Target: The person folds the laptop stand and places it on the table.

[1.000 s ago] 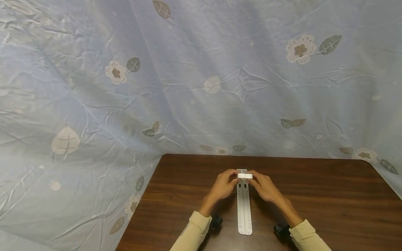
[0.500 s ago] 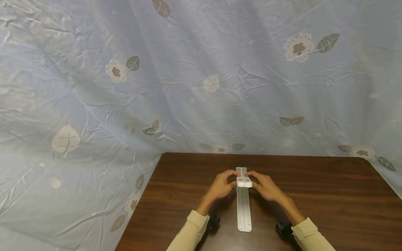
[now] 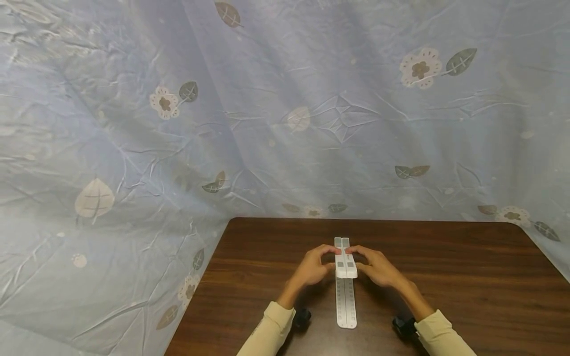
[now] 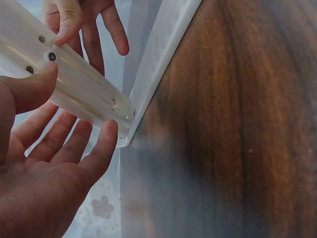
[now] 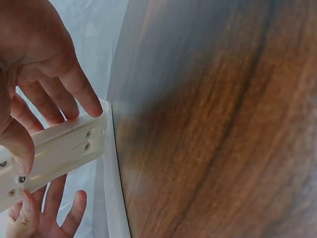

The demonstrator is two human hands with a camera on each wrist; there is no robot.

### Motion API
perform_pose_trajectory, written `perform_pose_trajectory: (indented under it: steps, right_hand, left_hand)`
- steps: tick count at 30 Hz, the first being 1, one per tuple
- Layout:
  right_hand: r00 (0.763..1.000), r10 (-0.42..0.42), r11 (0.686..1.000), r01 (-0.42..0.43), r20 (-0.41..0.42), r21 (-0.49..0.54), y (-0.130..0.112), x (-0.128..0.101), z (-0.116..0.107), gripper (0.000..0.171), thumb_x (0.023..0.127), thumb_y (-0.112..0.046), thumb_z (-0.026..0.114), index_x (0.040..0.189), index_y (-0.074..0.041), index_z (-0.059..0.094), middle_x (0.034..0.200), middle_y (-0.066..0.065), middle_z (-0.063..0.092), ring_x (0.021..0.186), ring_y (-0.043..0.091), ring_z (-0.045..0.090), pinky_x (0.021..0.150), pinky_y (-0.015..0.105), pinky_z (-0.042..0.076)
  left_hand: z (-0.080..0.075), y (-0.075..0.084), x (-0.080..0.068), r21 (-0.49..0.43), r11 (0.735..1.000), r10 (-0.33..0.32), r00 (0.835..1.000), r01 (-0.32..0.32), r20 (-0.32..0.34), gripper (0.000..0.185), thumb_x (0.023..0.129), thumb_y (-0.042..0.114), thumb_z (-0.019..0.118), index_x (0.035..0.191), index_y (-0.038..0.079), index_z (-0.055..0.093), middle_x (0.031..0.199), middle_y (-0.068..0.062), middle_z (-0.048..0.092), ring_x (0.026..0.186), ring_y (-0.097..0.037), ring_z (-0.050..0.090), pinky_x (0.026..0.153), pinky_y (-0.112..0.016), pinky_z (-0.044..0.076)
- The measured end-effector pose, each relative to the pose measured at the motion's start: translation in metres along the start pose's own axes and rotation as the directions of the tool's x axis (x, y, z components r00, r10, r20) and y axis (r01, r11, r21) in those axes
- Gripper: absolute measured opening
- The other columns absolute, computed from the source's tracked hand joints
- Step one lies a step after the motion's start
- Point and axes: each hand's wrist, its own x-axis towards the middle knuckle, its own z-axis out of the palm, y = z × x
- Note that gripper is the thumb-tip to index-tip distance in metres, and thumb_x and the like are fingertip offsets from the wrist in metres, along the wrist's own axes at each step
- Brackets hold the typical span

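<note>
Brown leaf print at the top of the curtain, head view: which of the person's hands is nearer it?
Left. The left hand lies below the leaf print; the right hand is farther right.

A dark wooden table (image 3: 467, 277) stands against a backdrop. The pale blue sheet (image 3: 267, 99), printed with flowers and leaves, hangs creased behind it.

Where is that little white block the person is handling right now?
In the head view the white block sits on the long white rail at mid-table, toward the rail's far end, pinched between the left hand and the right hand.
</note>
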Motion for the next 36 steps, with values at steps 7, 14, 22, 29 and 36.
perform_pose_trajectory:
  steps: [7,14,22,29,36]
  right_hand:
    - [1.0,-0.009,0.999,0.008,0.022,0.034,0.001,-0.004,-0.001,0.042,0.104,-0.016,0.07,0.144,-0.006,0.062,0.149,0.025,0.063,0.14,0.054,0.056,0.11,0.072,0.05]
    - [1.0,-0.011,1.0,0.01,0.027,0.026,0.003,-0.006,-0.001,0.045,0.101,-0.016,0.076,0.143,-0.007,0.065,0.149,0.022,0.064,0.141,0.052,0.056,0.113,0.072,0.047]
    - [0.999,-0.039,0.999,0.038,0.031,0.021,0.003,-0.01,0.004,0.044,0.097,-0.015,0.08,0.139,-0.008,0.068,0.15,0.021,0.064,0.141,0.051,0.057,0.113,0.071,0.048]
    - [0.997,-0.032,0.999,0.031,0.074,0.015,0.006,-0.015,0.01,0.047,0.095,-0.015,0.081,0.139,-0.004,0.067,0.155,0.023,0.059,0.143,0.052,0.055,0.115,0.069,0.047]
    - [0.995,-0.086,0.994,0.089,0.054,-0.057,0.005,-0.011,0.008,0.045,0.094,-0.019,0.084,0.135,-0.006,0.069,0.152,0.023,0.062,0.139,0.051,0.058,0.112,0.066,0.051]
  left_hand:
    - [0.001,-0.002,-0.003,-0.026,1.0,0.003,1.0,-0.002,0.021,0.037,0.094,-0.001,0.074,0.129,0.008,0.073,0.137,-0.011,0.073,0.137,-0.031,0.064,0.122,-0.049,0.048]
    - [0.003,-0.002,-0.007,-0.088,0.996,-0.008,0.999,0.012,0.041,0.037,0.092,-0.007,0.077,0.127,0.004,0.073,0.138,-0.014,0.071,0.135,-0.035,0.064,0.108,-0.047,0.06]
    - [0.006,-0.004,-0.013,-0.047,0.999,0.021,0.999,-0.019,0.041,0.035,0.089,-0.008,0.079,0.122,0.005,0.075,0.136,-0.012,0.072,0.134,-0.033,0.065,0.114,-0.048,0.056]
    - [0.01,-0.005,-0.019,-0.008,1.0,0.02,0.997,-0.019,0.075,0.037,0.088,-0.009,0.08,0.122,0.004,0.076,0.138,-0.009,0.072,0.135,-0.03,0.065,0.117,-0.044,0.054]
    - [0.007,-0.003,-0.016,0.035,0.996,0.077,0.995,-0.079,0.062,0.04,0.084,-0.012,0.082,0.121,0.001,0.076,0.137,-0.012,0.072,0.133,-0.032,0.066,0.119,-0.044,0.052]
